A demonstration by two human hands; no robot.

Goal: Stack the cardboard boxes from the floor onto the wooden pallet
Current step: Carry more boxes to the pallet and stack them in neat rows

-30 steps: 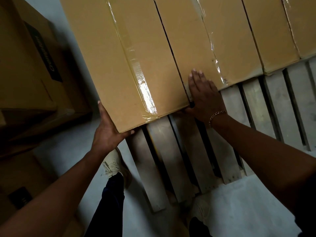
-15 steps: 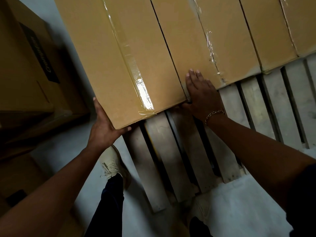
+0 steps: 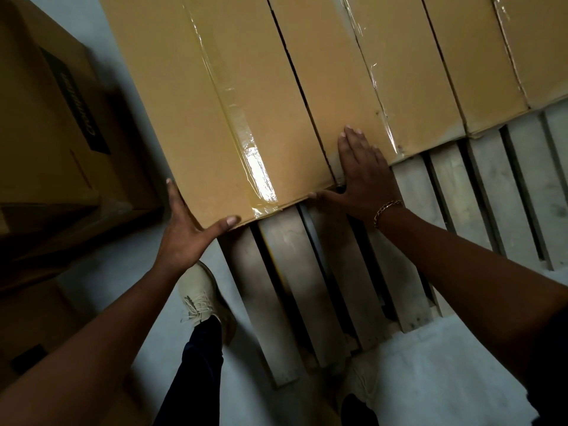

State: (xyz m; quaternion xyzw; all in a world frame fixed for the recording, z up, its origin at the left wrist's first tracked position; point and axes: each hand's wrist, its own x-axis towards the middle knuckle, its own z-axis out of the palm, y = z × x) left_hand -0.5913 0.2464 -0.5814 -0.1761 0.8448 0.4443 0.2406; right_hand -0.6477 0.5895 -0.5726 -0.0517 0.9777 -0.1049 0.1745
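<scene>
A: Where is the box under work sitting?

B: The leftmost cardboard box (image 3: 215,103) is lying on the wooden pallet (image 3: 289,272), at the left end of a row. Its long side is running alongside the second box (image 3: 332,81), with a thin dark gap showing between them. Clear tape (image 3: 246,142) is running down its top seam and catching glare near the close end.

A: Hands?

B: Neither is clenching. The left hand (image 3: 184,232) is bracing the near left corner, with its fingers lying straight along the side face and its thumb spreading across the near edge. The right hand (image 3: 365,179) is resting flat, fingers extended, on the near end of the second box. Its thumb is reaching left along the near bottom edge of the leftmost box. A chain bracelet (image 3: 387,209) is sitting on that wrist.

A: Further out?

B: A third box (image 3: 430,72) and a fourth box (image 3: 538,41) are continuing the row to the right. Bare slats are showing in front of all four. A beige laced shoe (image 3: 199,299) is standing on the pale floor (image 3: 430,379) just beside the pallet's left edge. Larger cartons (image 3: 46,118) are sitting in shadow at far left; one is carrying a dark printed strip, lettering too blurred to read
</scene>
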